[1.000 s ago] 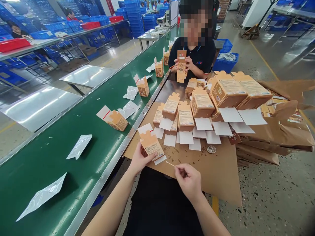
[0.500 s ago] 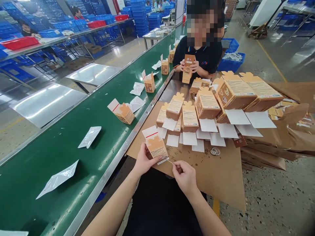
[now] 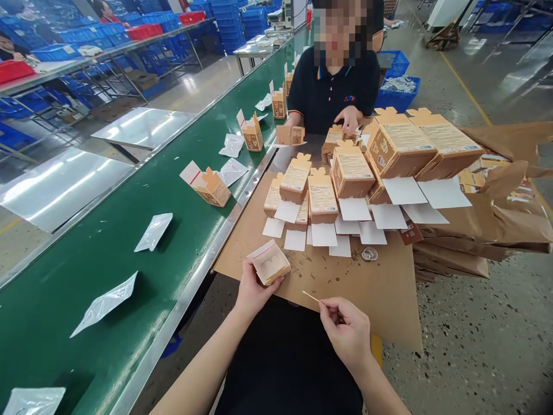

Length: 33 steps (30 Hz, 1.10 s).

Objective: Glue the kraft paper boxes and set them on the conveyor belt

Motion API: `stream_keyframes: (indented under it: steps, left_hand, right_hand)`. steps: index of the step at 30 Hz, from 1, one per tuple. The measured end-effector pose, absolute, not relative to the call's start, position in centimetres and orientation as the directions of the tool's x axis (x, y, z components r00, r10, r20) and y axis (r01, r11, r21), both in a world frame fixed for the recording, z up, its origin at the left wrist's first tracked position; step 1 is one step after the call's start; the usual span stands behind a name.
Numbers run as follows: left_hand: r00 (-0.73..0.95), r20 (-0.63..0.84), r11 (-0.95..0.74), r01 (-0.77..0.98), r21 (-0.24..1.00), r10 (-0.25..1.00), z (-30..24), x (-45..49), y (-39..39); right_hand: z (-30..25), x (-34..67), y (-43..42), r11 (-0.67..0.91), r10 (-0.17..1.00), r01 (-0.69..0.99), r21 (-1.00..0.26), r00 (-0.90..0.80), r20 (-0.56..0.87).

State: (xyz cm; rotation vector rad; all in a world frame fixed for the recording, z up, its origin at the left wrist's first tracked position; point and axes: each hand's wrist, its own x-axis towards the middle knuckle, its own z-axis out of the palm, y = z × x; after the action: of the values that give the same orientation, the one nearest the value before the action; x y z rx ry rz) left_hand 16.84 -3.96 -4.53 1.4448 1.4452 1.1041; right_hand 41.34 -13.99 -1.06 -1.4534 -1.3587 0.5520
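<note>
My left hand (image 3: pixel 254 293) is closed around a small tan cardboard box (image 3: pixel 271 264), tilted so its pale inside faces me. Its white flap points up and left. Between thumb and fingertips, my right hand (image 3: pixel 345 323) pinches a thin cotton swab (image 3: pixel 311 296), whose tip is apart from the box. Beyond both hands, several similar boxes (image 3: pixel 322 196) lie piled on the brown cardboard sheet (image 3: pixel 371 300), white flaps toward me. A small clear round dish (image 3: pixel 368 254) sits by the pile.
To my left runs a green conveyor belt (image 3: pixel 116 242) with a metal edge, carrying silver pouches (image 3: pixel 154 232) and upright open boxes (image 3: pixel 211 187). Across the table a co-worker (image 3: pixel 332 86) holds a box (image 3: pixel 290 135) beside the belt. Brown wrapping paper (image 3: pixel 488 225) lies at right.
My left hand has tipped the box, so its opening now shows instead of its printed side. My right hand has drawn the swab away to the right. The co-worker's box has moved toward the belt.
</note>
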Motion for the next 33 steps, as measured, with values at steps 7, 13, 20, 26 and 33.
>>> stream_keyframes:
  steps: [7,13,20,26,33]
  left_hand:
    - [-0.257,0.109,0.016,0.441,0.897,0.96,-2.8,13.8,-2.9]
    - [-0.632,0.097,0.249,0.437,0.864,0.769,-0.3,2.7,-2.4]
    - [-0.685,0.041,0.298,0.369,0.88,0.727,-0.9,-1.9,1.1]
    - [-0.686,0.238,0.154,0.458,0.876,0.688,-3.2,0.1,-0.2]
    - [-0.458,0.511,-0.265,0.499,0.825,0.728,-2.1,7.5,1.1]
  right_hand:
    - [-1.3,41.5,-14.3,0.164,0.919,0.455,-0.875,0.251,0.303]
    - [-2.4,42.9,-14.8,0.078,0.923,0.438,-0.896,0.308,0.231]
    - [-2.8,42.3,-13.4,0.036,0.935,0.433,-0.901,0.304,0.183]
    - [-1.9,44.5,-13.3,0.048,0.913,0.489,-0.871,0.333,0.237]
    - [-1.5,47.9,-15.3,0.024,0.836,0.522,-0.853,0.457,0.304]
